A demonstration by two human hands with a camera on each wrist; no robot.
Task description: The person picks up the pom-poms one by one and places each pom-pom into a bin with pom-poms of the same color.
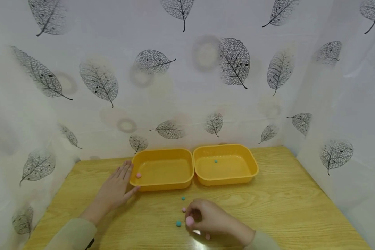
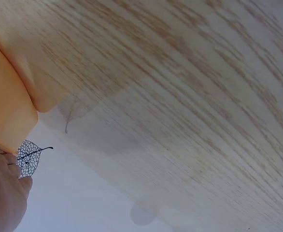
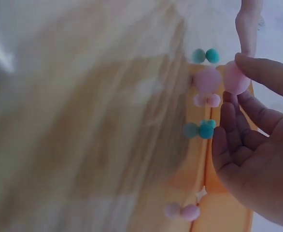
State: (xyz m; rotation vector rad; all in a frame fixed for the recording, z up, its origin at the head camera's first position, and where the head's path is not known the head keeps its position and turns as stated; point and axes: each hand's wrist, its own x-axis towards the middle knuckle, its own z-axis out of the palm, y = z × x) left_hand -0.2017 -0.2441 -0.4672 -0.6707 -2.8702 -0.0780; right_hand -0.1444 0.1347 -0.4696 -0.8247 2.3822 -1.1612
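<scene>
Between the thumb and fingers of my right hand [image 1: 209, 217] a pink ball [image 1: 190, 221] is pinched, close over the table's front middle. The right wrist view shows the same pink ball [image 3: 236, 77] at the fingertips. Around that hand lie a teal ball [image 1: 178, 223], a small pink ball [image 1: 184, 209], a small teal ball [image 1: 183, 198] and another pink ball [image 1: 207, 236]. My left hand [image 1: 114, 191] rests at the left end of the left yellow tray [image 1: 162, 186], fingers straight along its side, thumb by the front corner. In that tray sits a pink ball [image 1: 139, 175].
A second yellow tray [image 1: 226, 180] stands right beside the first, with a small teal ball [image 1: 216, 161] inside. The wood-grain table [image 1: 284, 201] is shiny and reflects the balls. Behind it and at both sides hangs a white leaf-print curtain [image 1: 187, 86].
</scene>
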